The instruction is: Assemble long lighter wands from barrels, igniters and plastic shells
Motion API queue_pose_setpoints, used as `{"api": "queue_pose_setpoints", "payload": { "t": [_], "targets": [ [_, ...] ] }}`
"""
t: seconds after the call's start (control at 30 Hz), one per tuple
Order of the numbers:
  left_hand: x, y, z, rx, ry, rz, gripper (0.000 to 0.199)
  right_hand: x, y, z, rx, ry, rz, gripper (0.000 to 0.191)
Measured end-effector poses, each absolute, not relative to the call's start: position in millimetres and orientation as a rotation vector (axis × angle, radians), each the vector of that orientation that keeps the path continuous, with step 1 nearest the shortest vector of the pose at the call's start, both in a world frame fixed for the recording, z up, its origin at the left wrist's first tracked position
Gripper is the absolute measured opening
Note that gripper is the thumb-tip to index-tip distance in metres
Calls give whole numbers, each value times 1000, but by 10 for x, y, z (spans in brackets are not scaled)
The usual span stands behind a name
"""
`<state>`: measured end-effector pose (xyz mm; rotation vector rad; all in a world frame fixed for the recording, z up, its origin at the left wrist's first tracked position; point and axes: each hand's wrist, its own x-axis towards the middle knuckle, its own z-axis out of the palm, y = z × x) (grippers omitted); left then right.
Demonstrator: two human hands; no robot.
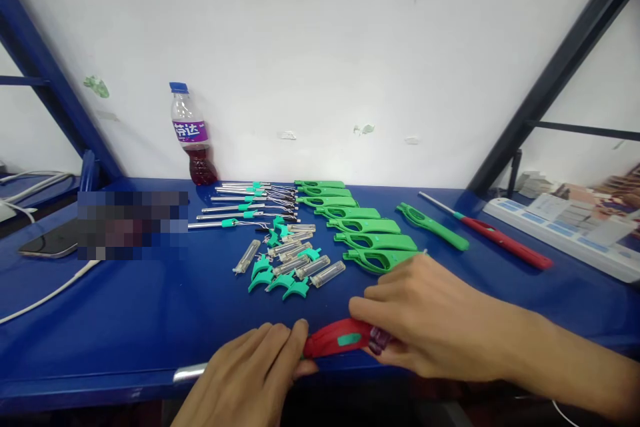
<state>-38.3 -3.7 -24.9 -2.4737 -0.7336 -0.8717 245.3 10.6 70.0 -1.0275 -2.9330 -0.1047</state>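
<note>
Near the table's front edge, a red lighter body [333, 339] with a teal patch lies between my two hands. My left hand [255, 367] is closed around its left end, where a metal tube [190, 372] sticks out to the left. The right end is gripped by my right hand [420, 320], with a dark purple piece [379, 340] showing at the fingers. Beyond them lie several green handle shells [375, 241], teal triggers [296, 288], clear fluid tanks [327, 274] and metal tubes with wires [215, 224].
A drink bottle [193, 137] stands at the back left by the wall. One green shell [434, 227] and a red lighter [505, 242] lie at the right, beside a white power strip [565, 237]. A phone [50, 240] and white cable [55, 295] are at the left.
</note>
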Motion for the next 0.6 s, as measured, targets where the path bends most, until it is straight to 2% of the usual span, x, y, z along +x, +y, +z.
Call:
{"api": "queue_pose_setpoints", "payload": {
  "t": [0.1,0.2,0.37,0.5,0.6],
  "targets": [
    [-375,8,-213,-2468,-773,-923,27,2493,49,628,-783,-2829,-566,10],
    [-385,7,-216,-2416,-797,-897,28,2506,19,569,-746,-2748,-682,21],
    [-337,29,-262,-2414,-858,-839,31,2421,59,477,-1014,-2807,-157,44],
    [-292,76,-308,-2467,-872,-859,36,2359,112,410,-1210,-2714,214,41],
    [-285,78,-306,-2517,-884,-844,35,2341,97,328,-1319,-2625,340,35]
  ]
}}
